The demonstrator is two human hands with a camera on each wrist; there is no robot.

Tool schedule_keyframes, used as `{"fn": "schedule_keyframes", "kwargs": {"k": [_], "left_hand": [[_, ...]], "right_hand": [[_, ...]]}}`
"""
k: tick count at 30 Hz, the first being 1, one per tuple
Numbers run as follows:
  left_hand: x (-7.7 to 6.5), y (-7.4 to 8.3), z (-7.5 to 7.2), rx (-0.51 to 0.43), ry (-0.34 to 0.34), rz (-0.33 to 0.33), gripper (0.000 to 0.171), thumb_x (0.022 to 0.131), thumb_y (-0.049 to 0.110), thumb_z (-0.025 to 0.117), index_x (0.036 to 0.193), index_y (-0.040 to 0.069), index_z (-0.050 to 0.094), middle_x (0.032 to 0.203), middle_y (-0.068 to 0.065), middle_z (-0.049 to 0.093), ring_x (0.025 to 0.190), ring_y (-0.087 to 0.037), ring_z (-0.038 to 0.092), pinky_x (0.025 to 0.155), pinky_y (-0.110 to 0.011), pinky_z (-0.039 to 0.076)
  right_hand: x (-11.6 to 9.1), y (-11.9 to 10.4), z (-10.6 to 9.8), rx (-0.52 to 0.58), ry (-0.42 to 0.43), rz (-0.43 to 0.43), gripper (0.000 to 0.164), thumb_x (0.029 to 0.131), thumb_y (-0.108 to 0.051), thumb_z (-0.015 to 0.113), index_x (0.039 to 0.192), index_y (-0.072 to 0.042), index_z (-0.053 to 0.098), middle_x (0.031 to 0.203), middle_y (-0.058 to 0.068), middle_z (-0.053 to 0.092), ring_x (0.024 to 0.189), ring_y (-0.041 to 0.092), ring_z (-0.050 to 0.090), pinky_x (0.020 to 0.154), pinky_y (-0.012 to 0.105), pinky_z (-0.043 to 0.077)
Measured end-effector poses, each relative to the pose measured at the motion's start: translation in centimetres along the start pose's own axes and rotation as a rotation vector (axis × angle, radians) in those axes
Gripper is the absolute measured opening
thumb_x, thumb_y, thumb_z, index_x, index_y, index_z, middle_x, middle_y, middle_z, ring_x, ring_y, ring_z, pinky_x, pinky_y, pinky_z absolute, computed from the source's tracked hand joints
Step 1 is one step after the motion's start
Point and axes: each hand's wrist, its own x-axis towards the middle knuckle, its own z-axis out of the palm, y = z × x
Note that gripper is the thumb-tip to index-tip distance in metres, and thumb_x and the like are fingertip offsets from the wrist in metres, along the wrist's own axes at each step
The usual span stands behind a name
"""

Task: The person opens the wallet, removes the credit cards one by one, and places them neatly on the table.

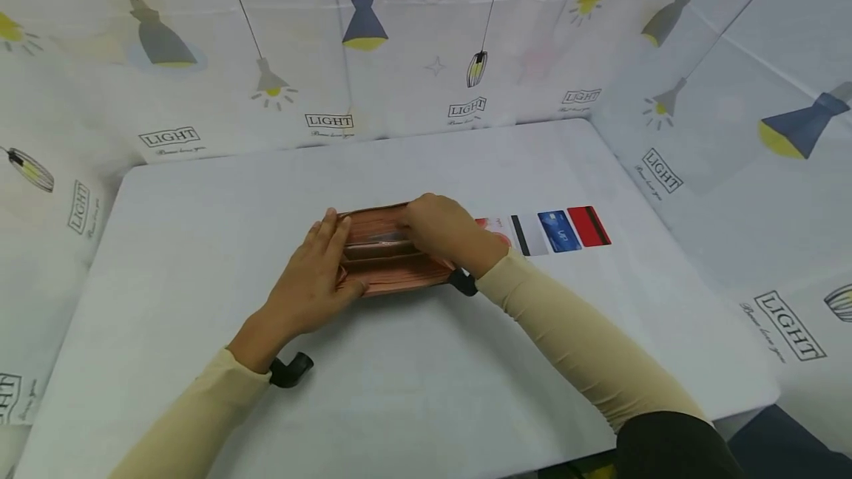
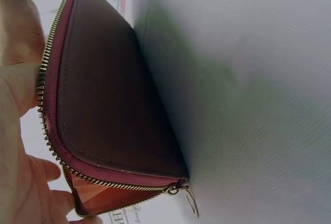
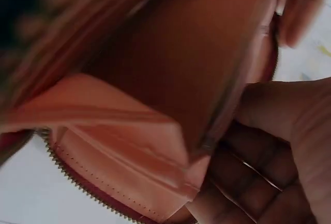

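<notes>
A brown zip-around wallet stands unzipped on the table, its orange-pink inside spread wide and facing up. My left hand holds its left end, thumb on the near edge and fingers on the far one. The left wrist view shows the wallet's dark outer cover, gold zip teeth and a zip pull hanging at the corner. Reaching into the far section, my right hand has its fingers curled at the inner panel. In the right wrist view its thumb lies along a divider; its fingertips are hidden.
Right of the wallet several cards lie in a row: a red-and-white card partly behind the right wrist, a white card with a black stripe, a blue card and a red card. Lamp-printed cloth hangs behind the white table.
</notes>
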Motion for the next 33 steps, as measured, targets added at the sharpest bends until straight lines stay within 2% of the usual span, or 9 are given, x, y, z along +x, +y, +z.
{"fn": "schedule_keyframes", "kwargs": {"k": [6, 11, 16, 20, 23, 26, 28, 30, 33], "left_hand": [[0.0, 0.1, 0.0, 0.02, -0.004, -0.005, 0.095, 0.098, 0.042, 0.061, 0.168, 0.006, 0.007, 0.174, -0.021, -0.001, 0.158, -0.047, 0.006, 0.125, -0.061, 0.018], [0.0, 0.2, 0.0, 0.02, -0.013, -0.02, 0.095, 0.098, 0.042, 0.06, 0.168, 0.007, 0.006, 0.174, -0.019, -0.003, 0.159, -0.046, 0.005, 0.126, -0.06, 0.017], [0.0, 0.3, 0.1, 0.022, -0.008, -0.01, 0.095, 0.097, 0.041, 0.061, 0.168, 0.005, 0.008, 0.174, -0.02, -0.002, 0.159, -0.046, 0.005, 0.125, -0.06, 0.018], [0.0, 0.4, 0.2, 0.031, -0.003, 0.002, 0.095, 0.098, 0.04, 0.062, 0.167, 0.003, 0.009, 0.173, -0.022, 0.0, 0.158, -0.048, 0.007, 0.125, -0.061, 0.019], [0.0, 0.4, 0.3, 0.042, -0.006, 0.002, 0.095, 0.098, 0.04, 0.062, 0.167, 0.003, 0.008, 0.173, -0.023, 0.0, 0.158, -0.047, 0.007, 0.125, -0.06, 0.019], [-0.1, 0.4, 0.3, 0.049, -0.009, -0.001, 0.096, 0.098, 0.041, 0.062, 0.167, 0.004, 0.007, 0.173, -0.022, -0.001, 0.158, -0.047, 0.006, 0.125, -0.06, 0.018], [-0.1, 0.4, 0.3, 0.05, -0.013, -0.005, 0.096, 0.099, 0.043, 0.062, 0.168, 0.004, 0.007, 0.173, -0.021, -0.002, 0.158, -0.047, 0.005, 0.125, -0.061, 0.018], [-0.2, 0.3, 0.3, 0.048, -0.014, -0.01, 0.097, 0.099, 0.044, 0.062, 0.168, 0.005, 0.006, 0.174, -0.02, -0.003, 0.158, -0.047, 0.005, 0.125, -0.061, 0.018], [-0.1, 0.4, 0.4, 0.041, -0.016, -0.018, 0.097, 0.099, 0.044, 0.062, 0.168, 0.006, 0.006, 0.174, -0.02, -0.004, 0.158, -0.047, 0.005, 0.125, -0.061, 0.018]], "right_hand": [[0.6, 0.1, 0.6, -0.016, -0.011, -0.016, 0.016, 0.103, -0.019, 0.068, 0.092, -0.015, 0.079, 0.086, 0.0, 0.074, 0.076, 0.014, 0.065, 0.073, 0.037, 0.058], [0.7, -0.2, 0.5, -0.005, -0.024, -0.049, 0.012, 0.101, -0.016, 0.071, 0.094, -0.014, 0.081, 0.091, 0.001, 0.074, 0.082, 0.015, 0.065, 0.08, 0.037, 0.057], [0.5, -0.5, 0.6, -0.044, -0.045, -0.036, 0.007, 0.097, -0.017, 0.076, 0.097, -0.014, 0.082, 0.095, 0.003, 0.071, 0.086, 0.016, 0.064, 0.079, 0.034, 0.058], [0.3, -0.7, 0.7, -0.083, -0.059, -0.012, 0.003, 0.095, -0.014, 0.076, 0.095, -0.012, 0.079, 0.1, 0.004, 0.068, 0.091, 0.019, 0.065, 0.08, 0.036, 0.059], [0.1, -0.7, 0.9, -0.109, -0.049, -0.022, 0.005, 0.094, -0.011, 0.073, 0.092, -0.013, 0.078, 0.099, 0.005, 0.068, 0.091, 0.02, 0.065, 0.079, 0.037, 0.059], [0.0, -0.5, 1.2, -0.114, -0.023, -0.033, 0.011, 0.096, -0.011, 0.07, 0.087, -0.014, 0.075, 0.089, 0.002, 0.069, 0.083, 0.018, 0.066, 0.074, 0.036, 0.06], [-0.2, -0.2, 1.1, -0.081, -0.009, -0.022, 0.013, 0.099, -0.012, 0.068, 0.089, -0.016, 0.074, 0.084, 0.0, 0.07, 0.078, 0.016, 0.064, 0.07, 0.036, 0.059], [-0.4, 0.3, 0.8, -0.009, 0.012, -0.016, 0.011, 0.102, -0.014, 0.067, 0.096, -0.017, 0.075, 0.087, -0.002, 0.073, 0.076, 0.013, 0.065, 0.07, 0.034, 0.058], [-1.3, 1.5, -0.3, 0.169, 0.061, -0.037, 0.014, 0.103, -0.012, 0.066, 0.112, -0.014, 0.077, 0.097, 0.001, 0.077, 0.078, 0.013, 0.069, 0.072, 0.033, 0.059]]}}
